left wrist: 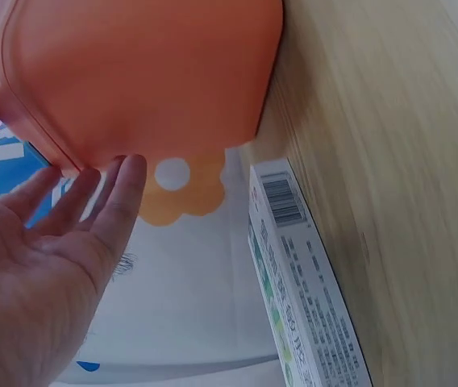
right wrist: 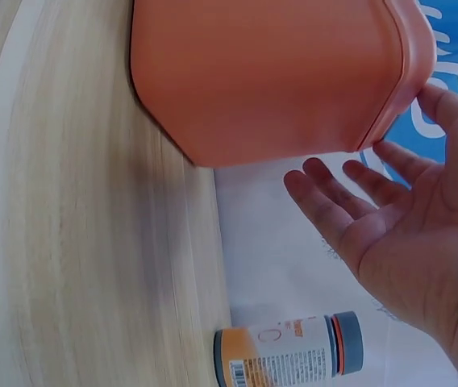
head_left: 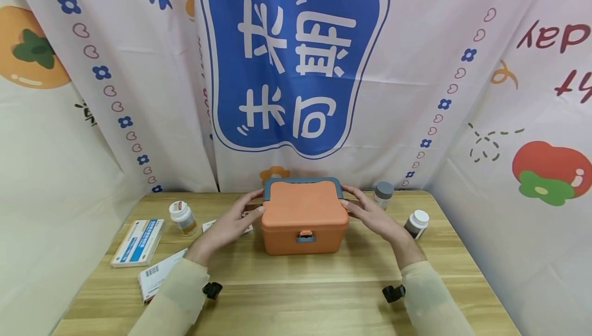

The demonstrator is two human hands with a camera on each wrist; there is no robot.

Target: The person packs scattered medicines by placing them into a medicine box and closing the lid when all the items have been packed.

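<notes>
An orange storage box (head_left: 302, 212) with a blue-grey handle (head_left: 336, 186) and a front latch (head_left: 305, 237) stands on the table, its lid down. My left hand (head_left: 233, 225) is at the box's left side, the thumb by the lid's edge. In the left wrist view the fingers (left wrist: 120, 201) are extended, some reaching the lid rim. On the opposite side, my right hand (head_left: 374, 218) touches the lid with thumb and forefinger. Its other fingers (right wrist: 318, 197) stand apart from the box wall in the right wrist view.
Left on the wooden table (head_left: 296, 295) are a white pill bottle (head_left: 183, 218), a blue-and-white medicine box (head_left: 139, 242), a white carton (head_left: 159, 274) and another small carton (left wrist: 306, 274). To the right stand a grey-capped bottle (head_left: 383, 193) and a white-capped bottle (head_left: 417, 224). A printed curtain (head_left: 393, 135) hangs behind.
</notes>
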